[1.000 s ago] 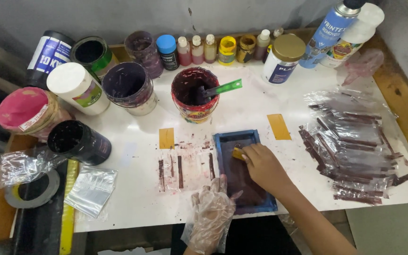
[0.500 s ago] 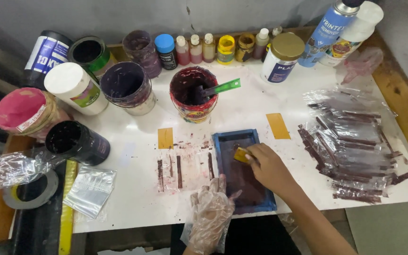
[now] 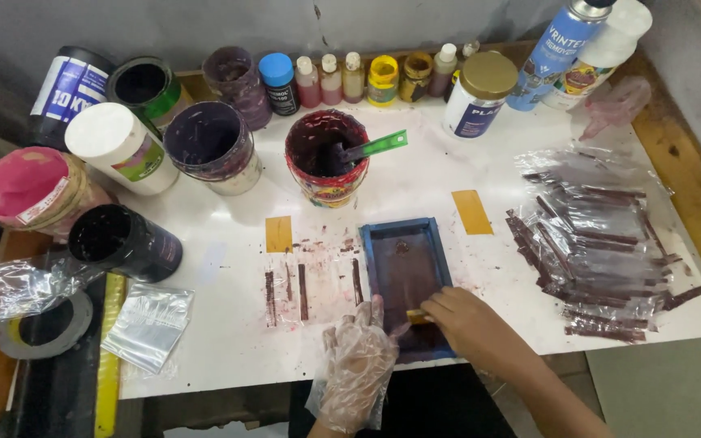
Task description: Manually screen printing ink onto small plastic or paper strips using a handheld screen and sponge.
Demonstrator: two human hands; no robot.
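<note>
Now R hand (image 3: 470, 326) clenched on yellow squeegee (image 3: 417, 317) over blue screen frame (image 3: 406, 276); gloved L hand (image 3: 359, 365) released, steadying frame's near edge on desk (image 3: 229, 341).

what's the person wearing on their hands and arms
The left hand wears a loose, clear, crinkly plastic glove, open past the wrist. The right hand is bare, with no glove, and its forearm shows no sleeve.

Glossy plastic glove (image 3: 357, 369), smooth white table (image 3: 229, 268)
</note>
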